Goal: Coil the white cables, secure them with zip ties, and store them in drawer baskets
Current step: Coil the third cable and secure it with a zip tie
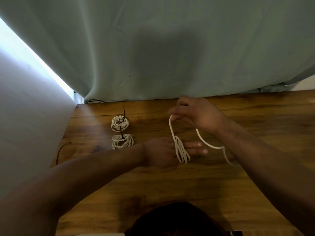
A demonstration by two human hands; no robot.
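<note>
The white cable [182, 151] is looped around the straight fingers of the left hand [158, 151], low over the table [153, 188]. The right hand [197, 114] pinches the feeding strand. If that strand goes slack (the tail trails loose), loops could slide off the fingertips.

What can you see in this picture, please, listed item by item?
coils: two, white, each bound with a dark tie, side by side on the left part of the table
cable: one, white, looped round the left hand's fingers, its loose end trailing on the table to the right
zip tie: one, dark, loose, near the table's left edge
table: one, brown wood, under everything
curtain: one, grey-green, behind the table
wall: one, white, at the left
left hand: one, fingers straight, low over the table, carrying the loops
right hand: one, raised, pinching the cable
</note>
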